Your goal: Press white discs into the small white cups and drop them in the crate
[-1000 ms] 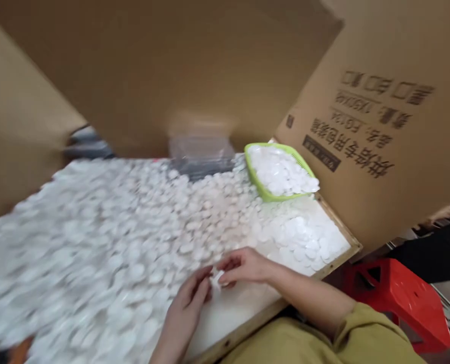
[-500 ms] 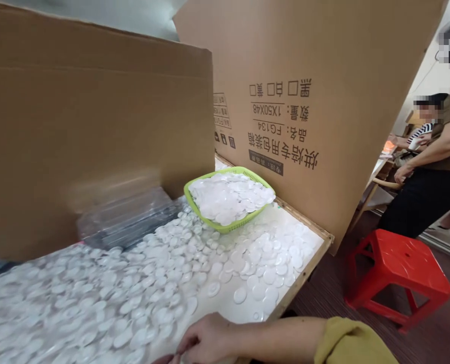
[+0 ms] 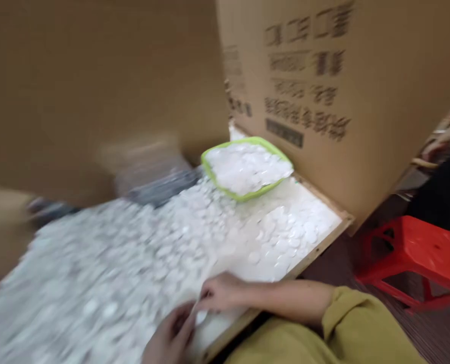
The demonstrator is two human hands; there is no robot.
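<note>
My left hand [image 3: 171, 334] and my right hand [image 3: 222, 293] meet low over the near edge of the table, fingertips together. Pinched between them is a thin white disc [image 3: 201, 317], seen partly edge-on and blurred. The fingers of both hands are closed, and some are hidden behind the knuckles. Around and beyond them, many loose white discs [image 3: 164, 253] cover the tabletop. A green plastic basket [image 3: 243, 197], heaped with the same kind of discs, stands farther back against the cardboard.
Large cardboard boxes [image 3: 384, 101] wall the left and back of the table. Clear plastic packaging [image 3: 152, 177] rests by the left box. A wooden rim [image 3: 318, 248] edges the table. On the floor at right stands a red stool [image 3: 437, 247], with a person partly visible behind it.
My view has tilted down and turned left, with motion blur. Both hands now show higher in the picture; before, the left was mostly cut off at the bottom edge.
</note>
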